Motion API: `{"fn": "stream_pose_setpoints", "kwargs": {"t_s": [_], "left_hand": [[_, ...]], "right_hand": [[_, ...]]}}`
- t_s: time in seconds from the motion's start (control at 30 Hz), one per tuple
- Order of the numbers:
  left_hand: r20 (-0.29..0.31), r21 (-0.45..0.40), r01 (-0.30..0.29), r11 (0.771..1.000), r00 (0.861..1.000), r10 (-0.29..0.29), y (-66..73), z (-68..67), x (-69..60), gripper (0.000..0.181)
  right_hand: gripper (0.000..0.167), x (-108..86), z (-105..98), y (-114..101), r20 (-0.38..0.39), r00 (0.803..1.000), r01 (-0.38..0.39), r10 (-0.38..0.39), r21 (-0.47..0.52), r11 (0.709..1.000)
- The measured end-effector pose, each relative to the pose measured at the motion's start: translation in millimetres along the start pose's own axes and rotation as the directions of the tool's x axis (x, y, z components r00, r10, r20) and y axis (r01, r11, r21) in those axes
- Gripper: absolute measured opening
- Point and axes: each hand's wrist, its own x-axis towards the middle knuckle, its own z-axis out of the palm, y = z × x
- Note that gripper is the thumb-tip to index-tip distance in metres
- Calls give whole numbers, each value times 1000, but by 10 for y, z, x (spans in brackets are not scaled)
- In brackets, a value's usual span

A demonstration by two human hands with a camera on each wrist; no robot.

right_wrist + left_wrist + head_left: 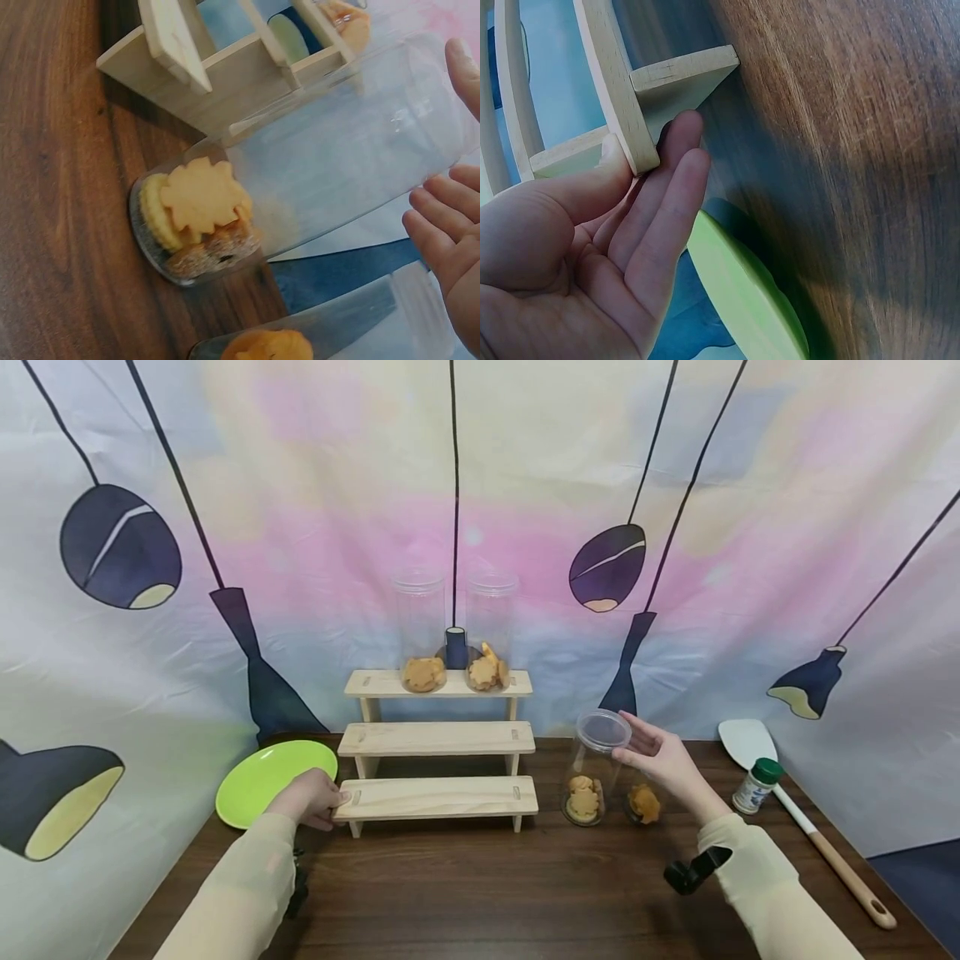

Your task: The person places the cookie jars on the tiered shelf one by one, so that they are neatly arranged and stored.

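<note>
Two hands are engaged. The left hand (311, 797) pinches the left end of the lowest board of the wooden stand (438, 797), thumb above, fingers beneath. The right hand (663, 762) has thumb and fingers spread about the lid (602, 729) of a cookie jar (596, 766); firm contact cannot be confirmed, the fingertips being partly hidden. That jar lies just left of the right hand, plainly the nearer of the two, its long axis near vertical, right of the stand. A second jar (364, 319) stands beside it. Farther back, two further jars (492, 622) occupy the top tier.
</note>
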Motion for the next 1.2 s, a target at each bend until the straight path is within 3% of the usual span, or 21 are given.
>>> {"fn": "stream_pose_setpoints", "kwargs": {"t_s": [0.3,0.6,1.2], "left_hand": [[-6,-12,14,1000,1000,-14,-5,3,13,21],[-6,-6,16,1000,1000,-16,-9,-1,21,20],[-9,-14,11,1000,1000,-11,2,7,13,22]], "right_hand": [[67,-5,31,21,7,1000,1,-1,48,999],[69,-3,74,30,13,1000,15,-15,18,1000],[68,-36,125,-29,-113,992,-51,54,28,998]]}}
